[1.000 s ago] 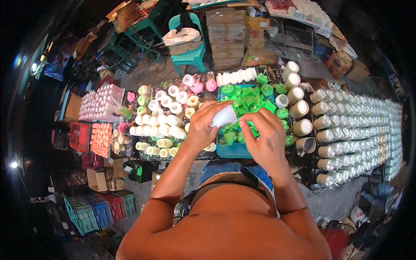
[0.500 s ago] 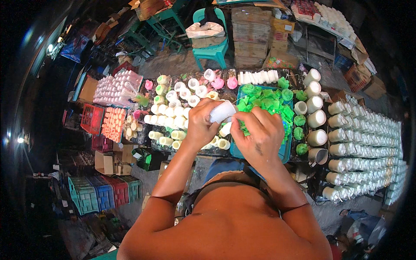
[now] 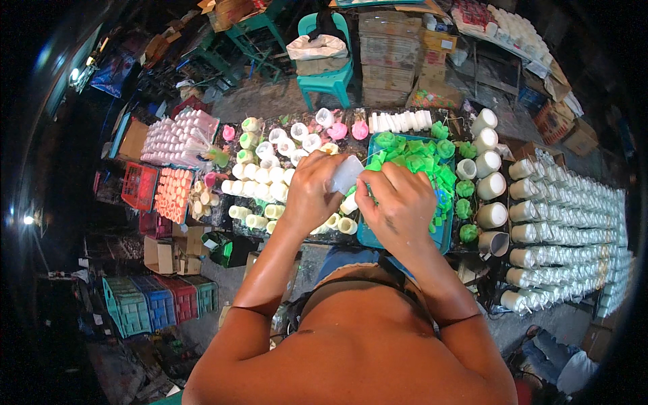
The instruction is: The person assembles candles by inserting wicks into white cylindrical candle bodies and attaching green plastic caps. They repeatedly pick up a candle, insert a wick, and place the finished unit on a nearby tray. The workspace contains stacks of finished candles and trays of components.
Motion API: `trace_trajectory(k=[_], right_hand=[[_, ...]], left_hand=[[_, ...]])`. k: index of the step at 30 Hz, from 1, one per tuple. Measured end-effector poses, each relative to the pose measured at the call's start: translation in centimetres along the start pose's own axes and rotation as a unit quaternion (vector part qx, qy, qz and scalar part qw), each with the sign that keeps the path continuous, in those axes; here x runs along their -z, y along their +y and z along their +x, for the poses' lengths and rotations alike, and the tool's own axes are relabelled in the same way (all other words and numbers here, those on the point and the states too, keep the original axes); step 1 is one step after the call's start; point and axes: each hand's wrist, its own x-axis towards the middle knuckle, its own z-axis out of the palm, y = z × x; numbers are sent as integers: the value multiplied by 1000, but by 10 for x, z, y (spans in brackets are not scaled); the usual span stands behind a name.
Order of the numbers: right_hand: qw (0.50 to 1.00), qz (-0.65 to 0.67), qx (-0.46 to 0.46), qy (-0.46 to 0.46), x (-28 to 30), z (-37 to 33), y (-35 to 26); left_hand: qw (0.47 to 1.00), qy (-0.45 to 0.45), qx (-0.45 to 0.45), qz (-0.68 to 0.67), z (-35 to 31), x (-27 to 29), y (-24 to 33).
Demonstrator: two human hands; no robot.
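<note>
My left hand (image 3: 309, 187) is closed around a small white, smooth, cylinder-like piece (image 3: 347, 173) that looks like wax, held above the middle of the table. Right beside the piece's edge, the thumb and fingers of my right hand (image 3: 398, 201) are pinched together; what they hold, if anything, is too small to make out. Beneath my right hand lies a teal tray (image 3: 368, 236) heaped with flat bright green pieces (image 3: 413, 160). Pale cream cups (image 3: 260, 173) stand and lie in rows to the left of my hands.
White cylinders (image 3: 489, 164) line the table's right side next to green flower-shaped pieces (image 3: 464, 189). Farther right stand rows of white candles (image 3: 540, 233). Orange pieces (image 3: 173, 192) fill a crate at the left. A green chair (image 3: 325, 81) and stacked boxes (image 3: 386, 61) stand beyond.
The white piece has tilted slightly in my left hand. My right hand has shifted a little to the left and stays pinched near it.
</note>
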Motion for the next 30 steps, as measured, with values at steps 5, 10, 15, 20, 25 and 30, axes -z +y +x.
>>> trace_trajectory(k=[5, 10, 15, 20, 25, 30], right_hand=[[1000, 17, 12, -16, -15, -2, 5], [998, 14, 15, -67, -16, 5, 5], [997, 44, 44, -34, -17, 14, 3], [994, 94, 48, -17, 10, 28, -18], [984, 178, 23, -15, 13, 40, -25], [962, 264, 54, -51, -12, 41, -45]], left_hand=[[999, 3, -8, -40, 6, -3, 3], [997, 30, -5, -70, 9, -3, 3], [997, 77, -28, -11, 4, 4, -4], [985, 136, -21, -108, -11, 13, -6], [974, 185, 30, -126, -22, 28, 4], [968, 235, 54, -72, -42, 51, -1]])
